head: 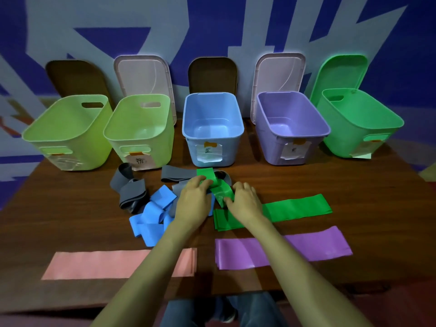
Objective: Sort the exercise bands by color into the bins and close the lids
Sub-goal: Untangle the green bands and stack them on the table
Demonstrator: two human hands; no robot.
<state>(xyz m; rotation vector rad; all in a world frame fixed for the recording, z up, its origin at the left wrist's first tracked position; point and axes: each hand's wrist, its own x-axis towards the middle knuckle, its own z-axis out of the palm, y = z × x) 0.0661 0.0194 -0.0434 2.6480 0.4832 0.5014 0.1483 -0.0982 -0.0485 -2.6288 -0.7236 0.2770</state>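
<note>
Just in front of the blue bin (232, 152), a twisted green band (220, 191) lies on the tabletop (306, 175). The left hand (192, 201) pinches it with curled fingers, and the right hand (246, 201) grips its nearer end.

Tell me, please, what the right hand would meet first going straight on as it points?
Likely the grey band curled just past the right hand, then the blue bin; depth is unclear.
</note>
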